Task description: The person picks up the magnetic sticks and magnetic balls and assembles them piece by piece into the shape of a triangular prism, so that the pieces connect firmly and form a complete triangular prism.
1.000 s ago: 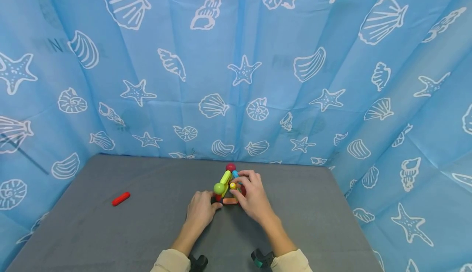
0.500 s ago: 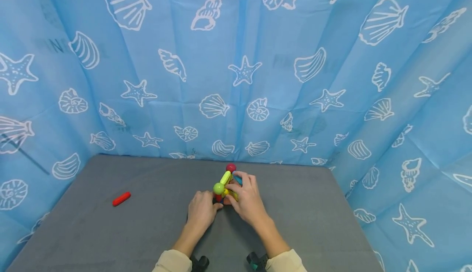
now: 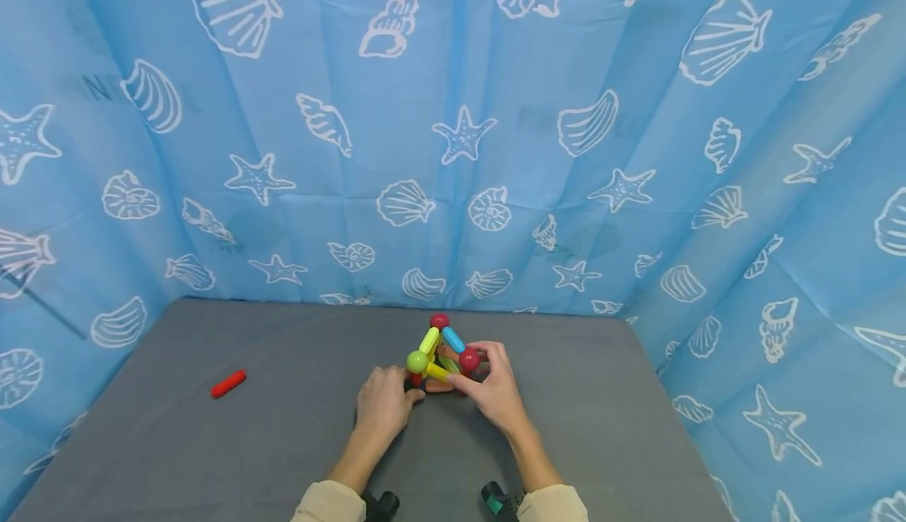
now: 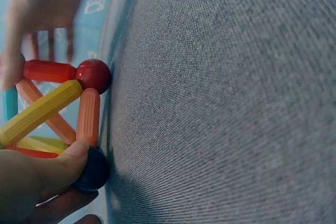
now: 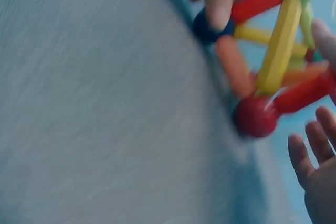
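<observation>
A frame of coloured sticks and balls stands on the table between the two hands. My left hand (image 3: pixel 382 404) pinches the dark blue ball (image 4: pixel 93 170) at its lower left corner, thumb on the near side. With thumb and index finger, my right hand (image 3: pixel 497 387) holds the upper red ball (image 3: pixel 469 360); its other fingers are spread in the right wrist view. A yellow stick (image 4: pixel 44 111) slants from the green ball (image 3: pixel 417 362) down to the lower red ball (image 4: pixel 94 75). An orange stick (image 4: pixel 88 116) joins that ball to the blue one.
One loose red stick (image 3: pixel 229 384) lies to the left on the grey table (image 3: pixel 297 357). Behind rises a blue curtain (image 3: pixel 453 255) printed with shells and starfish; it also borders both sides.
My right hand pinched the yellow stick and brought it to the green ball. It has since let go and moved right to the upper red ball. The left hand has stayed put.
</observation>
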Motion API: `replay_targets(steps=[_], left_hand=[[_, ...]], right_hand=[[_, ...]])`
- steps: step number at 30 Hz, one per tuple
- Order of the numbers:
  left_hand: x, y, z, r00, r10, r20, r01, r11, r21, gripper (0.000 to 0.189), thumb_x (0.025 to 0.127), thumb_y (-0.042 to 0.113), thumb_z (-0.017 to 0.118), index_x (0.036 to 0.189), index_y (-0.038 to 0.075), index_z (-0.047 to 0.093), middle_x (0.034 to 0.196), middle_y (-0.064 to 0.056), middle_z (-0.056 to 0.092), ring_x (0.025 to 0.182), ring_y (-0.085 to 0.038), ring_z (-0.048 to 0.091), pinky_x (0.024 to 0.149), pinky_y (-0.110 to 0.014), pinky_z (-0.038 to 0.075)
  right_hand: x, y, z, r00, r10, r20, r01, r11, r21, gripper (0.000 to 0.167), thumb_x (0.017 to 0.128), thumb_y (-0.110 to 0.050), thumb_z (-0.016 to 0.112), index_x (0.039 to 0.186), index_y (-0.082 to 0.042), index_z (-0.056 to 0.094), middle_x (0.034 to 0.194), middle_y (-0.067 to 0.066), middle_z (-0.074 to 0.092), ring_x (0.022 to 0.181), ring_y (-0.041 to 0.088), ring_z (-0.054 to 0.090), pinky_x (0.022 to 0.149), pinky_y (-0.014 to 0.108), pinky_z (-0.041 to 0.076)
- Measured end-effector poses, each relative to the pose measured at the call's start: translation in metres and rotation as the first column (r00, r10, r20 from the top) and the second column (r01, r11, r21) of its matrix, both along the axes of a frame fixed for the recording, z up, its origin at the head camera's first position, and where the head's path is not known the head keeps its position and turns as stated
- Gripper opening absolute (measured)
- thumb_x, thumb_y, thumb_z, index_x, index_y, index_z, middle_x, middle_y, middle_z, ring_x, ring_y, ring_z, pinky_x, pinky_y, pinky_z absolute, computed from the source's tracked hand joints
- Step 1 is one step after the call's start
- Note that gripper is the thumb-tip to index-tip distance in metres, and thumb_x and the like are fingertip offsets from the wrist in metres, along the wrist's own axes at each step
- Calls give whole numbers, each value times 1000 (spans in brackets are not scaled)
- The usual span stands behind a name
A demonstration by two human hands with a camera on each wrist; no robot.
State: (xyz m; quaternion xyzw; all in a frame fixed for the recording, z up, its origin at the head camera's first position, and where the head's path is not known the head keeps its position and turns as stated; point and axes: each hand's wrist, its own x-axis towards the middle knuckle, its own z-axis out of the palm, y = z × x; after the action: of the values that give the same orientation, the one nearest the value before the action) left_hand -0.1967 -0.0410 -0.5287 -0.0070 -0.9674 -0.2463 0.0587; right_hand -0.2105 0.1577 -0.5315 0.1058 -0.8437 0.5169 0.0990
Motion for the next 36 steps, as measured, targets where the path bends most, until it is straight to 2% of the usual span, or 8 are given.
replay_targets(steps=[4, 10, 14, 21, 24, 28, 31, 36], left_hand=[[-1, -1, -1, 1000, -1, 7, 1, 1000, -3, 30, 78, 34, 88, 98, 14, 79, 88, -4, 72, 82, -24, 62, 69, -47, 55], [-2, -6, -2, 998, -60, 1, 60, 998, -16, 33, 79, 37, 88, 97, 13, 76, 86, -2, 68, 79, -22, 57, 67, -44, 53], [0, -26, 2, 996, -77, 37, 77, 997, 5, 41, 80, 39, 86, 111, 14, 76, 101, -2, 71, 89, -22, 58, 76, -46, 55], [8, -126, 22, 999, -13, 30, 10, 995, 104, 44, 90, 24, 79, 130, 7, 68, 126, -17, 67, 117, -40, 57, 92, -59, 48], [12, -178, 23, 996, 81, -22, -79, 991, 106, 41, 92, 20, 75, 129, 3, 67, 124, -23, 66, 112, -43, 58, 87, -59, 46], [16, -232, 13, 972, 233, 29, -234, 965, 118, 45, 94, 24, 74, 131, 1, 65, 127, -28, 62, 108, -45, 59, 83, -58, 46], [17, -259, 6, 949, 296, 112, -306, 948, 84, 53, 92, 29, 75, 133, -2, 62, 131, -33, 58, 114, -52, 54, 90, -64, 43], [16, -278, -1, 937, 288, 197, -294, 956, 1, 58, 91, 35, 76, 131, -3, 62, 128, -37, 58, 114, -56, 53, 91, -65, 43]], right_hand=[[-4, 10, -17, 983, 67, 174, -54, 996, -78, 41, 86, -20, 84, 123, -14, 67, 115, 6, 55, 95, 19, 56, 76, 22, 51], [-8, 16, -32, 982, 69, 176, -73, 997, 19, 16, 89, -23, 80, 103, -14, 76, 105, 2, 61, 88, 9, 56, 80, 22, 48], [-8, 17, -32, 982, 75, 174, -85, 995, 48, 17, 92, -28, 77, 103, -15, 77, 104, 1, 63, 91, 8, 57, 82, 23, 48], [-7, 19, -33, 978, 80, 192, -95, 993, 70, 26, 94, -33, 74, 111, -15, 77, 107, 1, 62, 95, 11, 57, 84, 24, 47], [-7, 18, -33, 977, 75, 198, -87, 995, 55, 24, 93, -32, 75, 110, -14, 77, 107, 2, 62, 94, 11, 57, 83, 24, 47], [-6, 16, -33, 979, 57, 197, -63, 998, 27, 18, 93, -26, 76, 106, -14, 78, 106, 1, 62, 92, 9, 55, 81, 23, 47], [-4, 14, -29, 979, 48, 196, -52, 998, 17, 15, 92, -22, 77, 103, -12, 78, 105, 1, 62, 90, 8, 55, 80, 22, 46], [-7, 16, -33, 977, 59, 205, -64, 998, 19, 17, 92, -26, 76, 104, -14, 78, 104, -1, 62, 90, 7, 55, 80, 23, 46]])
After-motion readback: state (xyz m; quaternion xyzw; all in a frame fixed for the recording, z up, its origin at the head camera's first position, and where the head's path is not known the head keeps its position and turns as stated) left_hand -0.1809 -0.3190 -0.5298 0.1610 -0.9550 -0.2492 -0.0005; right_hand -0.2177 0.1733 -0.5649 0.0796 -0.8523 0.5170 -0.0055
